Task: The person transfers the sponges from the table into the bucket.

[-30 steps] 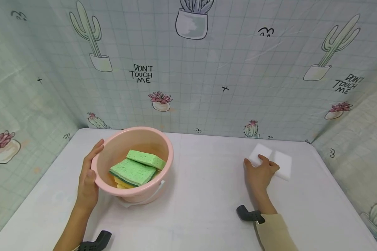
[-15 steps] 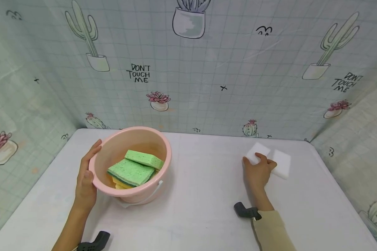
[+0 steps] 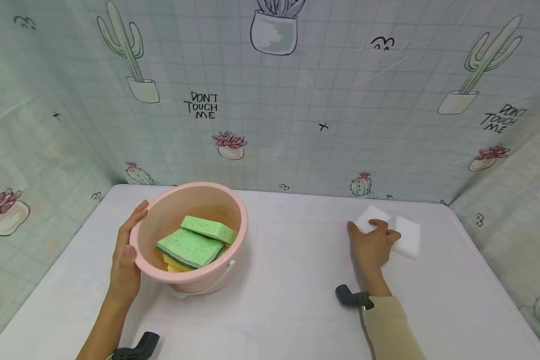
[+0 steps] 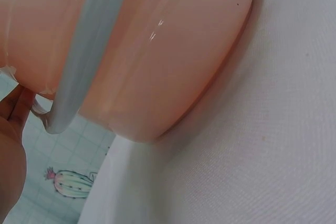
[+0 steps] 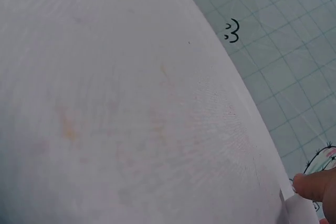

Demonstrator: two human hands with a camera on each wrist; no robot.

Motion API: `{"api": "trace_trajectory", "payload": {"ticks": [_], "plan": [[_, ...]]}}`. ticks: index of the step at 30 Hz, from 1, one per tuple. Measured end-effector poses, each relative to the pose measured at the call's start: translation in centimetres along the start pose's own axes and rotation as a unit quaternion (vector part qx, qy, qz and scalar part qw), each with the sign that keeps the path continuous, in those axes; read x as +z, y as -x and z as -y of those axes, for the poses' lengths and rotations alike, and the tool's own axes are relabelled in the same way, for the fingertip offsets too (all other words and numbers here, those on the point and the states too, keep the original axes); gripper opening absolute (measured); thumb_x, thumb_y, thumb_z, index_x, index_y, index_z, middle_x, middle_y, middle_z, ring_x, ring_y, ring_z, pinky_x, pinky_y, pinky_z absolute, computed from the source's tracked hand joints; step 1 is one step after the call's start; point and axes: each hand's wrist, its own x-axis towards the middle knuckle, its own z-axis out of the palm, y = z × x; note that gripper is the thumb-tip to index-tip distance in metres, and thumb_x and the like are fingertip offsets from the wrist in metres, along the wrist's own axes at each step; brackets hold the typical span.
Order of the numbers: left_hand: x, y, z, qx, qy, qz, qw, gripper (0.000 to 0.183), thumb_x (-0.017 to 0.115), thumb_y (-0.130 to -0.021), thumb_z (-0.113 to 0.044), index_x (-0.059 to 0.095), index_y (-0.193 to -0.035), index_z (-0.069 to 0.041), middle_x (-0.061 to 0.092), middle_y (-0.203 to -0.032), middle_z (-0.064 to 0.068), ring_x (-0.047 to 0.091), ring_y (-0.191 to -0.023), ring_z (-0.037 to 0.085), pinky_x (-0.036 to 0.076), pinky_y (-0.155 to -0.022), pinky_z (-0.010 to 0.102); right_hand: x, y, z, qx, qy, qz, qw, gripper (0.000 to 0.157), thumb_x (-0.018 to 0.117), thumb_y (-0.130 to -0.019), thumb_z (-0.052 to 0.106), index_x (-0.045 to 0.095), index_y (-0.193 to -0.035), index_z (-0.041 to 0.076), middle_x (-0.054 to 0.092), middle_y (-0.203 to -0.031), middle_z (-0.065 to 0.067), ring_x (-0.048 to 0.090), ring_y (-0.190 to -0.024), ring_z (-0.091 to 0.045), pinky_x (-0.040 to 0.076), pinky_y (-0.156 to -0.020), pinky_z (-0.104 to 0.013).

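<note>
My left hand [image 3: 127, 262] rests against the outer left side of a pink bucket [image 3: 234, 235], its fingers along the outside under the rim. Two green sponges [image 3: 191, 246] lie in the bucket on top of something yellow [image 3: 176, 265]. At the back right, my right hand [image 3: 372, 247] spans a white sponge-like block [image 3: 372, 214], thumb on the left and fingers on the right. In the right wrist view, the thumb [image 5: 312, 184] touches the block's edge [image 5: 300, 208]. A second white block [image 3: 408, 236] lies just right of the fingers.
A white table [image 3: 288, 310] carries everything. Patterned cloth walls [image 3: 270, 100] close off the back and both sides. The bucket's pale handle [image 3: 207, 287] hangs down on its near side.
The camera view shifts slightly. My right hand stays at the white block with only a small change of finger position. My left hand and the bucket stay in place.
</note>
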Motion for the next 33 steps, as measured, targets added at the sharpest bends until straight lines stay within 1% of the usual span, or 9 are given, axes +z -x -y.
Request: {"api": "trace_trajectory", "payload": {"ticks": [3,7,10,14,18,25,28,33], "plan": [[-0.02,0.0,-0.09,0.003,-0.001,0.001,1.0,0.062,0.046,-0.096,-0.036,0.036,-0.142,0.004,0.021,-0.154,0.018,0.019,-0.14,0.029,0.029,-0.107,0.022,0.18,-0.04,0.02,0.002,0.005,-0.007,1.0,0.056,0.071,-0.08,0.036,0.049,-0.121,0.004,0.028,-0.125,-0.026,0.044,-0.104,-0.042,0.039,-0.074,-0.054],[0.15,0.0,-0.05,0.0,-0.005,0.001,1.0,0.062,0.046,-0.096,-0.037,0.036,-0.142,0.004,0.021,-0.154,0.018,0.02,-0.14,0.028,0.03,-0.107,0.021,0.07,-0.07,0.0,0.007,0.003,-0.015,1.0,0.056,0.069,-0.08,0.029,0.047,-0.123,0.002,0.028,-0.127,-0.027,0.036,-0.113,-0.043,0.038,-0.076,-0.055],[0.21,0.0,-0.03,-0.005,-0.013,0.001,0.9999,0.062,0.046,-0.096,-0.037,0.036,-0.142,0.004,0.021,-0.154,0.017,0.02,-0.14,0.028,0.03,-0.106,0.021,-0.02,0.03,-0.02,0.014,-0.008,-0.016,1.0,0.06,0.068,-0.078,0.024,0.045,-0.128,-0.001,0.028,-0.13,-0.028,0.033,-0.116,-0.044,0.038,-0.08,-0.057],[0.15,-0.02,-0.05,0.0,-0.008,0.001,1.0,0.062,0.046,-0.096,-0.037,0.036,-0.142,0.004,0.021,-0.154,0.018,0.02,-0.14,0.028,0.029,-0.107,0.021,-0.07,0.2,-0.05,0.015,-0.032,-0.005,0.999,0.067,0.069,-0.077,0.018,0.042,-0.134,-0.005,0.028,-0.133,-0.031,0.029,-0.12,-0.045,0.036,-0.089,-0.058],[0.08,-0.03,-0.05,-0.001,-0.003,0.0,1.0,0.062,0.046,-0.096,-0.037,0.036,-0.142,0.003,0.02,-0.154,0.017,0.019,-0.14,0.028,0.028,-0.107,0.021,0.02,0.28,-0.05,0.0,-0.04,0.006,0.999,0.072,0.071,-0.076,0.015,0.039,-0.136,-0.008,0.029,-0.133,-0.034,0.027,-0.122,-0.046,0.034,-0.093,-0.057],[0.19,-0.11,-0.05,-0.008,-0.009,-0.001,0.9999,0.062,0.047,-0.096,-0.037,0.035,-0.143,0.003,0.021,-0.155,0.017,0.019,-0.14,0.028,0.03,-0.107,0.021,-0.18,0.29,0.14,-0.013,-0.014,0.019,1.0,0.073,0.071,-0.077,0.015,0.038,-0.137,-0.011,0.027,-0.133,-0.035,0.024,-0.122,-0.048,0.034,-0.091,-0.058],[0.21,-0.12,-0.18,-0.007,-0.014,0.0,0.9999,0.062,0.046,-0.096,-0.037,0.035,-0.143,0.003,0.021,-0.154,0.017,0.019,-0.14,0.028,0.03,-0.106,0.021,-0.24,0.36,0.2,-0.021,-0.026,0.025,0.999,0.071,0.071,-0.077,0.013,0.04,-0.135,-0.012,0.029,-0.132,-0.036,0.025,-0.121,-0.048,0.034,-0.093,-0.058],[0.12,-0.06,-0.34,-0.007,-0.015,-0.001,0.9999,0.062,0.046,-0.096,-0.037,0.036,-0.142,0.003,0.021,-0.154,0.017,0.02,-0.14,0.028,0.03,-0.106,0.021,-0.16,0.5,0.63,-0.05,-0.053,0.047,0.996,0.066,0.068,-0.078,0.01,0.042,-0.133,-0.014,0.032,-0.13,-0.036,0.029,-0.119,-0.047,0.034,-0.095,-0.058]]}}
